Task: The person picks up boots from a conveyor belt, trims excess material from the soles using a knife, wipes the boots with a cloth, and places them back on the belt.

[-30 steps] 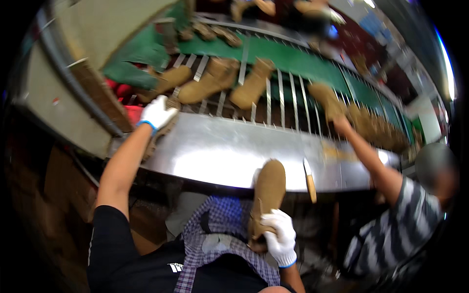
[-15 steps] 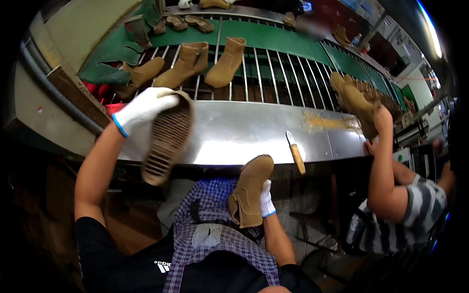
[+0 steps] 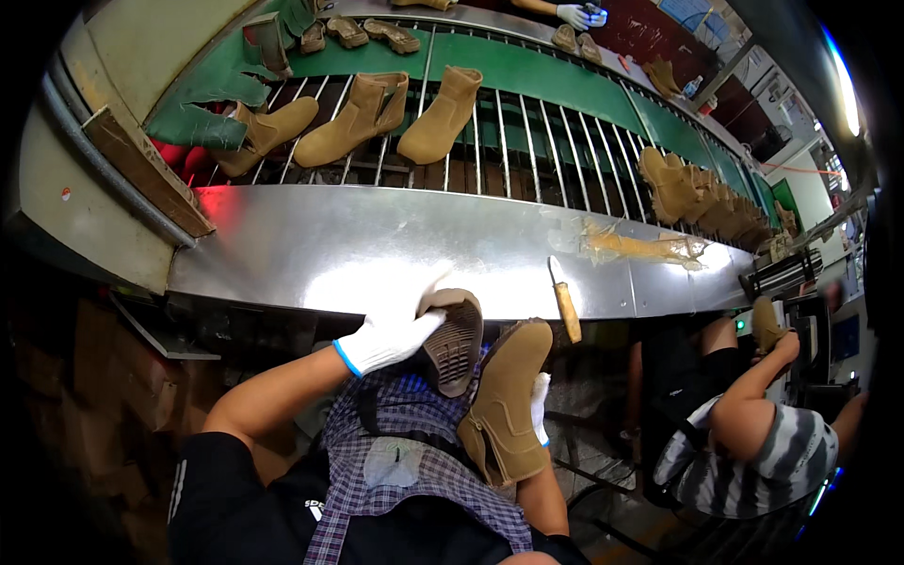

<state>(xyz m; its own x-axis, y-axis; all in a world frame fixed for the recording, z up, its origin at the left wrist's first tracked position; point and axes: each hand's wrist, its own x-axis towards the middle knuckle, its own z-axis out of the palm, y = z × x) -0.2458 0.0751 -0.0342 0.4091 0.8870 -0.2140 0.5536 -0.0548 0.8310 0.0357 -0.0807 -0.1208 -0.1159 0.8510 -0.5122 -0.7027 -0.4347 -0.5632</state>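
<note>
My left hand (image 3: 391, 337), in a white glove with a blue cuff, is closed on a brown shoe sole (image 3: 456, 341) near the bench's front edge. The sole's ribbed inner face shows. Close beside it, in front of my apron, a tan ankle boot (image 3: 508, 400) stands tilted with its toe up and its side zip toward the bottom. My gloved right hand (image 3: 540, 410) holds the boot from its right side; most of that hand's fingers are hidden behind it. I cannot tell whether sole and boot touch.
A wooden-handled knife (image 3: 566, 306) lies on the metal bench (image 3: 377, 235). Tan boots (image 3: 353, 122) stand on the roller rack behind, with soles (image 3: 391, 36) on the green belt. More boots (image 3: 673, 184) line the right. A co-worker (image 3: 763, 414) sits there, holding a boot.
My left hand has brought the sole rightward and down, close to the boot. The boot has shifted slightly right and down. The co-worker has moved a boot from the rack toward the lap.
</note>
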